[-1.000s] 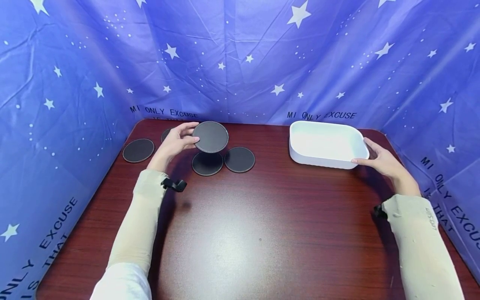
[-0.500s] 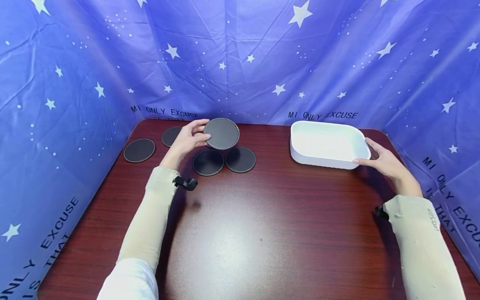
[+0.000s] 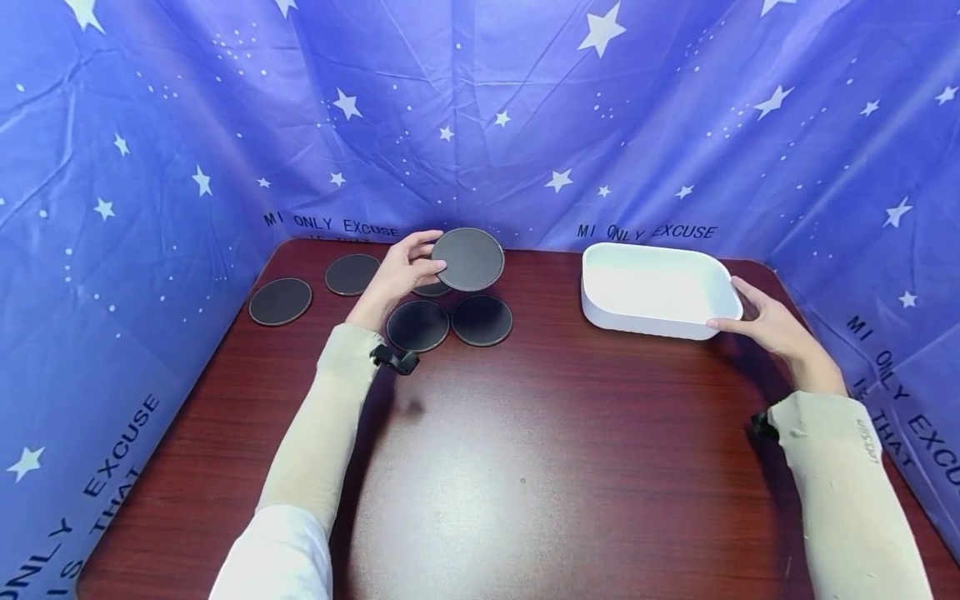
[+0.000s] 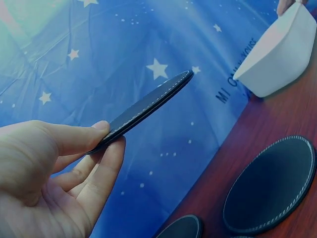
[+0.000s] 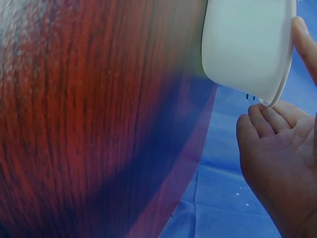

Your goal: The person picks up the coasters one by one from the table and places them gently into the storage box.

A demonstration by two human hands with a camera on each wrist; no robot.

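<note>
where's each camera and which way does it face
Head: on the head, forward and down at the table; left hand, right hand and sleeves show.
Left wrist: on that wrist, toward the black disc pinched by the left hand; some of the right hand shows.
Right wrist: on that wrist, toward the white tray; right hand shows.
Head and left wrist both show the disc and tray.

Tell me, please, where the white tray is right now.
In the head view, the white tray is on the right, near the far right corner of the wooden table, with the right hand gripping its right end.
</note>
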